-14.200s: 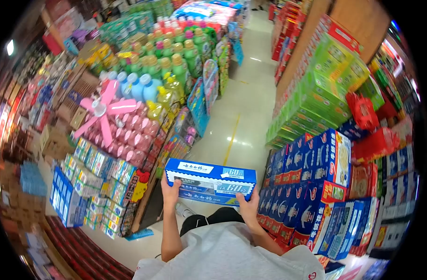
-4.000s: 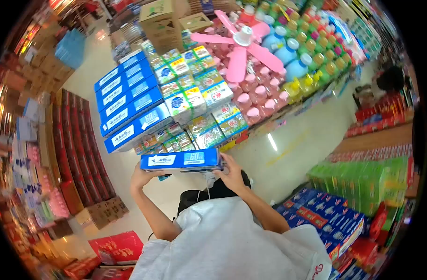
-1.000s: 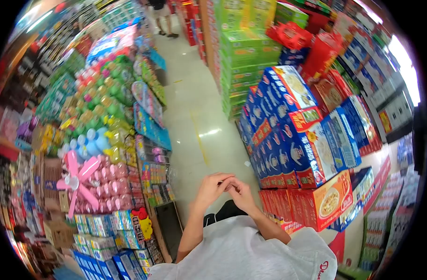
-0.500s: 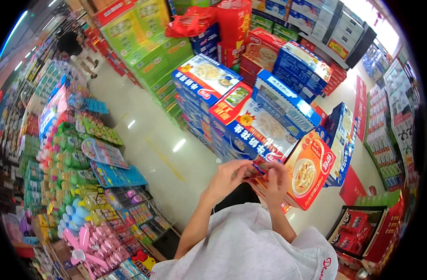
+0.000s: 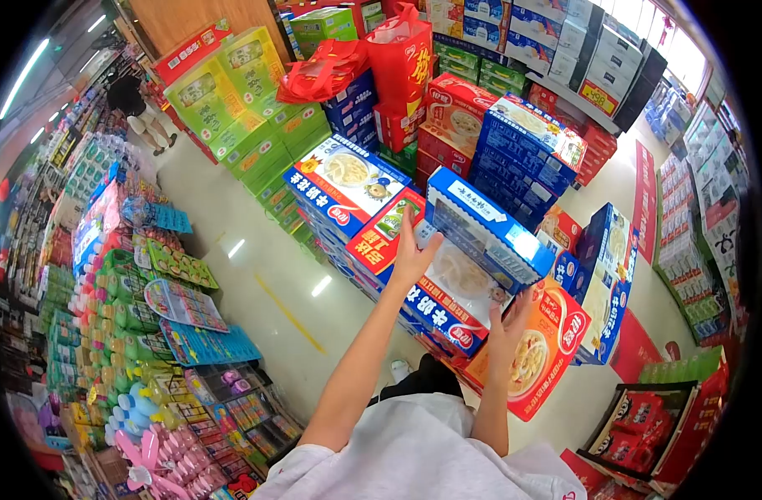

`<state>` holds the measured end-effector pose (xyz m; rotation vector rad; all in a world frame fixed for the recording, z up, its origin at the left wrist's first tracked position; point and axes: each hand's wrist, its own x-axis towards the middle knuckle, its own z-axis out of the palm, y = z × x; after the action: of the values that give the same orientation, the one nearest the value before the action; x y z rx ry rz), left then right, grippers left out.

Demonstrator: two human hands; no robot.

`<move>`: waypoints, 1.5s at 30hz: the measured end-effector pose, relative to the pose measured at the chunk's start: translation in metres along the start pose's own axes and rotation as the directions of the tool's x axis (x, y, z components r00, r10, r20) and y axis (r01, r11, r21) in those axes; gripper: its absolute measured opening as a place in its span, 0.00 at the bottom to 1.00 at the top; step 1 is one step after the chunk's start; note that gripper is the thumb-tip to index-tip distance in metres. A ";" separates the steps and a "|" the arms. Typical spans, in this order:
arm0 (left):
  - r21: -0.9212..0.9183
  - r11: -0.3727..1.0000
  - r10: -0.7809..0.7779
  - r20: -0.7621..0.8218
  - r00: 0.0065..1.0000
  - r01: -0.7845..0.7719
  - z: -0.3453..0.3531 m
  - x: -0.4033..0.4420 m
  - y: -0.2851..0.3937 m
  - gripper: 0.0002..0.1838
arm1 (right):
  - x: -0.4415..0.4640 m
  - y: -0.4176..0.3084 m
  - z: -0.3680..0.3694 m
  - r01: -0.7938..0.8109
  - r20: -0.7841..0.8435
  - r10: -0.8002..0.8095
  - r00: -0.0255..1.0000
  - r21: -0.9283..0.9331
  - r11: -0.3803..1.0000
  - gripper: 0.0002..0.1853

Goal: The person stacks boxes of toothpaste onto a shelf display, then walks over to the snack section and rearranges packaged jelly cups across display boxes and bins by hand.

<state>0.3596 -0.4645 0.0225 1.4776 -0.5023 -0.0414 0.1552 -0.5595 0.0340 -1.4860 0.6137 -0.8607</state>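
My left hand (image 5: 416,248) is at the left end of a blue box with a clear window (image 5: 485,229), its thumb and fingers spread apart. At the box's lower right corner, my right hand (image 5: 510,323) has its fingers apart as well; whether it touches the box is unclear. The blue box leans at a tilt above the stacked blue noodle-picture cartons (image 5: 348,177). An orange carton with a bowl picture (image 5: 529,354) stands beside my right hand.
Green cartons (image 5: 268,150) and red bags (image 5: 324,71) are beyond the stack. Bottles (image 5: 118,287) and hanging goods (image 5: 206,337) line the left side of the aisle. A person (image 5: 129,98) is far up the aisle. A rack with red packs (image 5: 639,429) stands lower right.
My hands, close together half a second ago, have separated and reached forward to the blue box. The view has turned right since a second ago. The box held in the older frames is out of my hands.
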 end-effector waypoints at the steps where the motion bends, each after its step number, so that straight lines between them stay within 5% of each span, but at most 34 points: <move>1: -0.001 1.000 -0.003 -0.003 1.000 0.003 0.002 0.002 -0.003 0.45 | 0.001 0.001 0.001 -0.002 0.003 0.002 1.000 -0.002 1.000 0.41; 6: 0.152 0.984 0.070 0.148 0.987 -0.093 0.003 0.011 0.002 0.47 | 0.002 -0.011 0.005 -0.028 -0.031 0.026 0.999 -0.038 0.999 0.42; 11: 0.174 0.974 0.137 0.054 0.989 -0.144 0.000 0.011 -0.010 0.45 | 0.007 -0.001 0.001 -0.065 -0.049 0.060 0.997 -0.114 0.991 0.40; 14: 0.345 0.899 0.298 -0.031 0.954 -0.270 -0.008 0.007 -0.013 0.35 | 0.004 0.008 -0.004 -0.060 -0.092 0.039 0.995 -0.238 0.969 0.37; 17: 0.203 0.970 0.165 -0.128 0.978 -0.137 -0.027 -0.009 -0.017 0.28 | -0.008 -0.002 -0.002 -0.093 -0.124 0.066 0.990 -0.233 0.968 0.35; 19: 0.180 0.982 0.087 -0.141 0.986 -0.061 -0.053 -0.027 -0.008 0.19 | -0.015 -0.003 -0.002 -0.120 -0.073 0.109 0.991 -0.163 0.979 0.33; 21: 0.154 0.987 0.091 -0.243 0.966 -0.054 -0.079 -0.046 -0.018 0.20 | -0.024 0.003 0.000 0.112 0.032 -0.110 0.993 -0.444 0.889 0.34; 23: -0.094 0.994 0.011 -0.371 0.929 -0.049 -0.102 -0.069 -0.015 0.23 | -0.032 -0.006 0.004 0.216 0.182 -0.155 0.971 -0.396 0.892 0.36; 25: 0.000 0.991 -0.121 -0.367 0.922 0.130 -0.142 -0.100 0.002 0.27 | -0.052 -0.015 0.012 0.133 0.373 -0.080 0.924 -0.117 0.984 0.37; 27: -0.106 0.994 -0.019 -0.365 0.931 -0.021 -0.188 -0.142 -0.021 0.35 | -0.059 -0.024 0.022 0.196 0.471 -0.172 0.865 -0.003 0.981 0.38; 29: -0.234 0.956 -0.273 -0.507 0.818 0.174 -0.189 -0.173 0.055 0.31 | -0.073 -0.025 0.019 -0.035 0.498 -0.042 0.866 0.144 0.989 0.38; 30: -0.179 0.982 -0.156 -0.544 0.825 0.067 -0.202 -0.193 0.070 0.36 | -0.073 -0.009 0.026 0.126 0.464 -0.270 0.844 0.318 0.940 0.40; 31: -0.117 0.992 -0.038 -0.575 0.817 -0.036 -0.209 -0.209 0.084 0.42 | -0.072 -0.015 0.031 0.117 0.489 -0.270 0.829 0.320 0.940 0.40; 33: 0.111 0.993 0.107 -0.639 0.762 -0.047 -0.194 -0.212 0.152 0.39 | -0.075 -0.033 0.046 -0.057 0.570 -0.183 0.801 0.377 0.924 0.40; 35: 0.047 0.999 0.028 -0.603 0.797 0.000 -0.211 -0.241 0.165 0.41 | -0.080 -0.031 0.058 -0.110 0.609 -0.163 0.776 0.386 0.916 0.40; 38: 0.112 0.994 0.092 -0.715 0.693 -0.016 -0.207 -0.259 0.202 0.42 | -0.086 -0.032 0.075 -0.317 0.686 -0.025 0.727 0.368 0.874 0.41; 45: 0.134 0.991 0.100 -0.852 0.513 0.029 -0.210 -0.316 0.237 0.44 | -0.103 -0.059 0.116 -0.527 0.938 -0.034 0.346 0.224 0.820 0.29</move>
<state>0.0834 -0.1371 0.1528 1.4087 0.3113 0.7657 0.1821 -0.4024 0.0793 -1.0737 -0.2582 0.1939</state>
